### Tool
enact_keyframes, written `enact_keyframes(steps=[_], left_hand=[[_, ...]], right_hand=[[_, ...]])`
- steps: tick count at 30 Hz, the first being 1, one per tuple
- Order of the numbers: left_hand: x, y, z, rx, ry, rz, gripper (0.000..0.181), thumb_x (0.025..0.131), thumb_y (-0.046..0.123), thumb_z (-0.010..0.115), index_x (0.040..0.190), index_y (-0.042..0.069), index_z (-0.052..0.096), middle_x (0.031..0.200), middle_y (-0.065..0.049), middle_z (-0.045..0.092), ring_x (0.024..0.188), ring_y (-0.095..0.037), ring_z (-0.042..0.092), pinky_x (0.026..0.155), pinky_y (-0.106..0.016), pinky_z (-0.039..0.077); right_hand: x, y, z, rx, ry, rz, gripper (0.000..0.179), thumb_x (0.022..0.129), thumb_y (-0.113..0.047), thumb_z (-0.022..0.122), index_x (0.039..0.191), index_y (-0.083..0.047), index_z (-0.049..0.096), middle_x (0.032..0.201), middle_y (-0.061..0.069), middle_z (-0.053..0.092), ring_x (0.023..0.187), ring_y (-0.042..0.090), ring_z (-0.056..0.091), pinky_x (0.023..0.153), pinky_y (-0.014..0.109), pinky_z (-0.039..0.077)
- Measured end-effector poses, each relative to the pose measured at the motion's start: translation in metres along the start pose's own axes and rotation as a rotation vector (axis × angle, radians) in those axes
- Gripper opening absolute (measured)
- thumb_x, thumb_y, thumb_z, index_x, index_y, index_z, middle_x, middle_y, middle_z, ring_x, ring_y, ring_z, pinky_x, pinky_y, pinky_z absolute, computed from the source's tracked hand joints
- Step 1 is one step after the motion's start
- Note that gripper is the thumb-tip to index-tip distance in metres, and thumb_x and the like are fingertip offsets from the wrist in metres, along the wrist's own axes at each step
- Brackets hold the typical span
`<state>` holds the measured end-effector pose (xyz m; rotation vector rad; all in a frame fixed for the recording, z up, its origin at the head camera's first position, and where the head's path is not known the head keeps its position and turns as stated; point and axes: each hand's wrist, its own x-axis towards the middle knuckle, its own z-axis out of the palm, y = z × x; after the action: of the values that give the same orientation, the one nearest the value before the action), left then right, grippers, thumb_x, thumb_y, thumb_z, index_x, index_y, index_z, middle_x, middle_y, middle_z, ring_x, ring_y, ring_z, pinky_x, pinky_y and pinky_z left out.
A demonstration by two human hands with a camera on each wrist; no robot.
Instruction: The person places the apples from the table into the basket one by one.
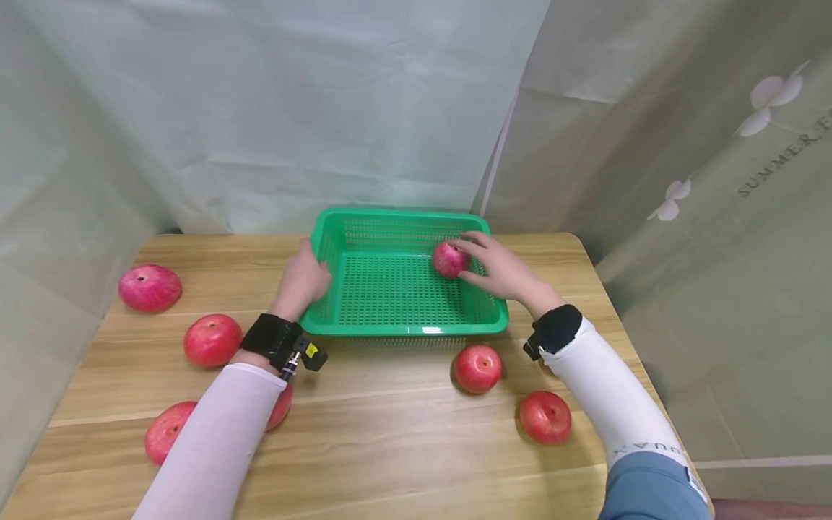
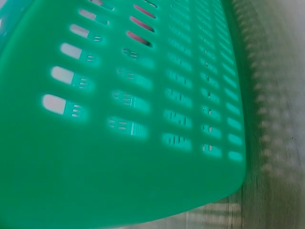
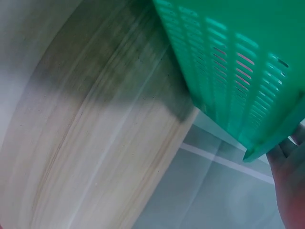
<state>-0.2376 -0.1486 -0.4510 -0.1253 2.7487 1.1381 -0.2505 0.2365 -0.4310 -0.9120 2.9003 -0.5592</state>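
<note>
A green plastic basket point(image 1: 403, 330) with slotted walls stands at the far side of the wooden table. My left hand point(image 1: 304, 276) grips its left rim, and the fingers inside are partly hidden. Over the right rim reaches my right hand point(image 1: 497, 269), its curved fingers and thumb around a red apple point(image 1: 447, 261) inside the basket. How firmly they press on it is hard to tell. In the left wrist view the basket wall point(image 2: 105, 176) fills most of the picture. Pink shows through the slots of the wall point(image 3: 219, 90) in the right wrist view.
Two apples lie in front of the basket, one near its front wall point(image 1: 477, 368) and another apple point(image 1: 545, 417) further right. Several more are on the left, including an apple point(image 1: 150, 287) near the table edge and an apple point(image 1: 212, 339) beside my wrist. Pale curtains point(image 1: 390, 108) hang behind.
</note>
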Motion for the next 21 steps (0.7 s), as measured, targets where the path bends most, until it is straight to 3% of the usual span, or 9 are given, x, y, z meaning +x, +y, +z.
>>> enact_keyframes(steps=[8,12,21], left_hand=[[0.0,0.0,0.0,-0.008,-0.002,0.003,0.068,0.111,0.013,0.041,0.166,-0.009,0.006,0.14,-0.046,0.049,0.111,-0.054,0.064,0.083,-0.059,0.06],[0.001,0.0,0.0,-0.002,0.0,0.0,0.069,0.111,0.013,0.041,0.166,-0.009,0.005,0.141,-0.047,0.048,0.116,-0.056,0.061,0.088,-0.061,0.059],[0.003,-0.003,0.001,-0.01,-0.003,-0.004,0.068,0.111,0.013,0.04,0.166,-0.009,0.006,0.14,-0.047,0.048,0.114,-0.055,0.062,0.085,-0.06,0.06]], right_hand=[[-0.01,0.003,-0.003,0.019,0.024,-0.027,0.066,0.102,-0.026,0.075,0.162,-0.017,0.05,0.16,0.02,0.045,0.144,0.041,0.048,0.116,0.06,0.043],[-0.019,0.004,-0.005,-0.003,0.022,-0.011,0.066,0.102,-0.026,0.075,0.162,-0.017,0.05,0.159,0.018,0.047,0.145,0.039,0.046,0.118,0.059,0.041],[-0.048,0.011,-0.009,0.015,0.03,0.069,0.067,0.103,-0.031,0.074,0.163,-0.019,0.048,0.164,0.018,0.043,0.151,0.04,0.039,0.121,0.062,0.035]])
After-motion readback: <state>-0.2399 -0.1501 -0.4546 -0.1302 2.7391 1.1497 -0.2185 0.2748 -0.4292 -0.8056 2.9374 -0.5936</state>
